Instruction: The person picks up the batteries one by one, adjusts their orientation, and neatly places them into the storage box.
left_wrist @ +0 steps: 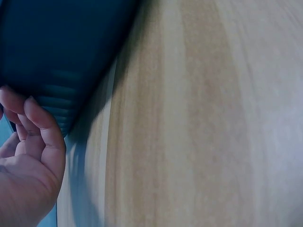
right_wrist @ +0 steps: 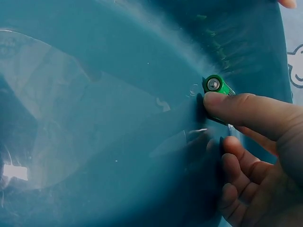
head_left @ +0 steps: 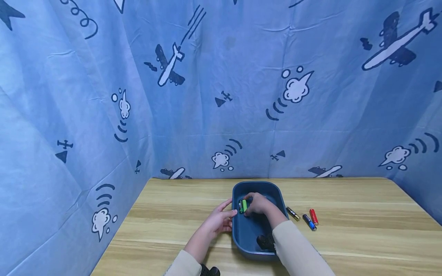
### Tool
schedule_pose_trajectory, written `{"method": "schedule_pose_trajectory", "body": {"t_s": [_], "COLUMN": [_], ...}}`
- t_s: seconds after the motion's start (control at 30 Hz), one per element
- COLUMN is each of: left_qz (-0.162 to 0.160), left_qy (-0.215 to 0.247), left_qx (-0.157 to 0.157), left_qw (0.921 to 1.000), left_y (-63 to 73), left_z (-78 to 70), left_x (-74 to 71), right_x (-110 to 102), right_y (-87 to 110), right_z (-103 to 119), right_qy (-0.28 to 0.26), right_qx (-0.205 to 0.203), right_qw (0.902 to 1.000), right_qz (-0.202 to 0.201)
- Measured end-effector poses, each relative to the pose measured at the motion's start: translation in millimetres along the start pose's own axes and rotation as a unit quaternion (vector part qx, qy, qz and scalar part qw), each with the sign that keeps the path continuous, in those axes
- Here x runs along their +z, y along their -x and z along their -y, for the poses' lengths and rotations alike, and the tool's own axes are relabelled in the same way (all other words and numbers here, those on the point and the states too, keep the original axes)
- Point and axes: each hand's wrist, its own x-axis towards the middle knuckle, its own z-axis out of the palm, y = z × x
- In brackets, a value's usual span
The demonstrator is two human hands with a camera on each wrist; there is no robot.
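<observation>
The bright green battery is inside the container, toward its left wall, at the lower middle of the head view. The right hand pinches it between thumb and fingertips, a narrow hold that probably suits such a slim cylinder. Just to its left lies a dark green battery, roughly parallel. The left hand holds the container's left side, thumb at the rim and fingers outside, seemingly to steady it.

The container is dark blue, smooth and plastic-looking, an oblong with rounded corners; its glossy floor shows reflections in the right wrist view. Right of it lie a black-and-gold battery, a blue-and-black battery and a red battery, apparently loose. The table has streaky pale wood grain; behind hangs a creased blue curtain printed with airplanes.
</observation>
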Motion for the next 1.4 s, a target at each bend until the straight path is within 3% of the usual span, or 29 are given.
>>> {"method": "schedule_pose_trajectory", "body": {"t_s": [0.43,0.6,0.87,1.1,1.4], "left_qz": [0.01,0.005,0.0,-0.004,-0.008], "left_qy": [0.004,0.0,-0.002,-0.001,-0.003], "left_qx": [-0.001,-0.002,0.006,0.007,0.003], "left_qw": [0.9999,1.0,1.0,1.0,1.0], "left_y": [0.3,0.4,-1.1,-2.4,-2.4], "left_z": [0.4,2.2,2.9,2.7,2.8], "left_x": [0.0,0.0,0.6,0.5,0.9], "right_x": [-3.9,-14.4,-61.3,-104.6,-125.1], "right_y": [2.0,8.0,21.8,33.3,52.5], "right_z": [2.2,4.7,7.7,-13.5,-40.0], "right_qy": [-0.002,-0.011,-0.054,-0.065,-0.051], "right_qx": [0.01,0.008,-0.037,-0.079,-0.082], "right_qw": [0.9999,0.9996,0.9978,0.9945,0.9941], "right_qz": [0.013,0.025,0.013,-0.019,-0.049]}}
